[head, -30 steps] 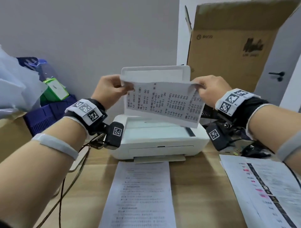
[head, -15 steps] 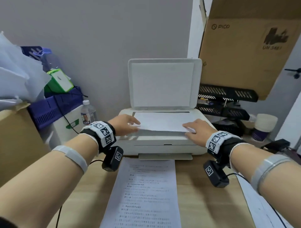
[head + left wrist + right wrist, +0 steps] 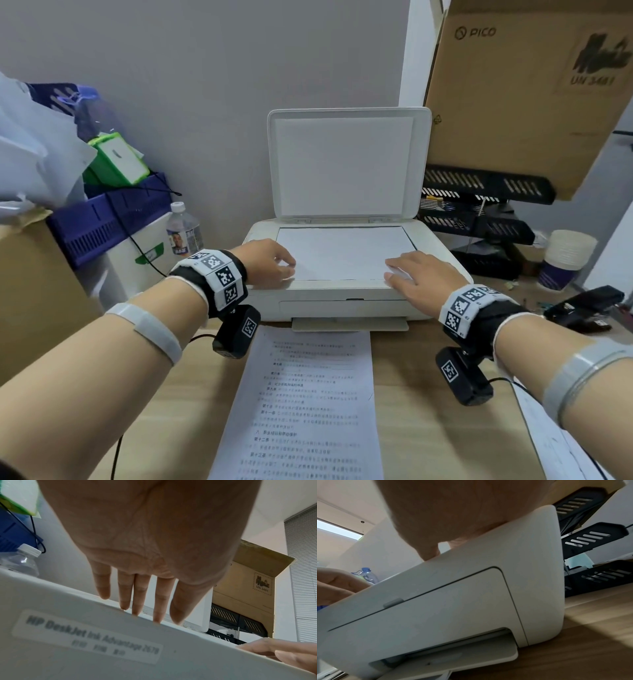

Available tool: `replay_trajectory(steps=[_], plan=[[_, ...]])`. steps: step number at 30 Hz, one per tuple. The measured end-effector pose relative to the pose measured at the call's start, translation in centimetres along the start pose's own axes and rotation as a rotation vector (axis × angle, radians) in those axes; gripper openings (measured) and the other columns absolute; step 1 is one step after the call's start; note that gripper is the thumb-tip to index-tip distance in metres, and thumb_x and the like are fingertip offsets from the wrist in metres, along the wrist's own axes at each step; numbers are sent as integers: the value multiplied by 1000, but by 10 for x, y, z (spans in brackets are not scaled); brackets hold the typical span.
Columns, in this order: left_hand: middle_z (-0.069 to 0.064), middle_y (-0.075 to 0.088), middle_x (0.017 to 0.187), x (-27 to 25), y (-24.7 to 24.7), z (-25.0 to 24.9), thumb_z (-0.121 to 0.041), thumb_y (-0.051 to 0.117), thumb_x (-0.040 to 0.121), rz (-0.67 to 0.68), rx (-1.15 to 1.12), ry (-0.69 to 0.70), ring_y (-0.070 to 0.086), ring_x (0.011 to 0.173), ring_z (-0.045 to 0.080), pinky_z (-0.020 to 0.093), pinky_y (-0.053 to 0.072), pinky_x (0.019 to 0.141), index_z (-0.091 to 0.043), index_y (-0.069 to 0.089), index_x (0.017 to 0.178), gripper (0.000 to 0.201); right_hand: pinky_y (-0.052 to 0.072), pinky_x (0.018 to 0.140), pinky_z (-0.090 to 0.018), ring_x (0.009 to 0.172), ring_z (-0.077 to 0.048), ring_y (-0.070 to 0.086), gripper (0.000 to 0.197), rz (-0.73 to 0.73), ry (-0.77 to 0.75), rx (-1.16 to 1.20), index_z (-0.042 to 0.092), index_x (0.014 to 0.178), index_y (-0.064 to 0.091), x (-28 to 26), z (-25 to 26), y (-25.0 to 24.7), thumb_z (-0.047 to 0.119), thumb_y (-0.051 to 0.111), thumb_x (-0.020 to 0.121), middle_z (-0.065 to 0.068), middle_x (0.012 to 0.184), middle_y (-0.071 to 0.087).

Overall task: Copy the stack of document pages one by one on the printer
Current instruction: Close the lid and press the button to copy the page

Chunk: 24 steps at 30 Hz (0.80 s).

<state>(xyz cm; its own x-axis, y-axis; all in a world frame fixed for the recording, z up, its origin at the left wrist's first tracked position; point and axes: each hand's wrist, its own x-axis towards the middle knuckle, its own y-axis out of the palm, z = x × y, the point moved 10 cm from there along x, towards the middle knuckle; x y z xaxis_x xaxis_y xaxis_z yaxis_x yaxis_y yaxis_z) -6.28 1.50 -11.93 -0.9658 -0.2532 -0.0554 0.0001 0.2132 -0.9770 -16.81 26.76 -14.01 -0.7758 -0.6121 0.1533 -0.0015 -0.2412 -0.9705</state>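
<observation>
Head view: a blank-side-up page lies flat on the glass of a smooth white plastic printer, its lid upright.
The left hand rests loose-fingered at the sheet's near left corner, the right hand lies flat on its near right corner; neither grips it. A printed page lies on the pale wood-grain desk before the output tray. A water bottle, a purple slotted crate, black slotted trays and a cardboard box flank the printer, against a plain grey wall.

Left wrist view: straight fingers reach down to the printer's top edge above a blurred model label.

Right wrist view: the palm sits on the rounded printer corner; fingers hidden.
</observation>
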Motion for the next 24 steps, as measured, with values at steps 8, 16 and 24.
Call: replay_trajectory(steps=[8,16,24], plan=[[-8,60,117,10,-9,1,-45,57,94,15,-57,-2,57,114,16,28,42,95,-31,66,123,33,29,113,-38,137,-20,38,59,-16,23,-9,26,145,42,3,4,-6,59,34,97,1,151,42],[12,61,129,65,-73,29,-12,60,94,-220,-877,-218,69,100,26,43,55,92,-18,39,144,54,29,115,-42,140,-23,35,60,-125,-46,173,18,148,33,54,68,-58,53,40,99,-4,152,36],[6,43,132,117,-114,24,-4,57,95,-317,-1167,-154,65,110,31,48,52,98,-14,14,151,71,33,111,-38,136,-27,40,59,-167,14,252,14,147,35,124,91,-110,43,51,98,-11,150,37]])
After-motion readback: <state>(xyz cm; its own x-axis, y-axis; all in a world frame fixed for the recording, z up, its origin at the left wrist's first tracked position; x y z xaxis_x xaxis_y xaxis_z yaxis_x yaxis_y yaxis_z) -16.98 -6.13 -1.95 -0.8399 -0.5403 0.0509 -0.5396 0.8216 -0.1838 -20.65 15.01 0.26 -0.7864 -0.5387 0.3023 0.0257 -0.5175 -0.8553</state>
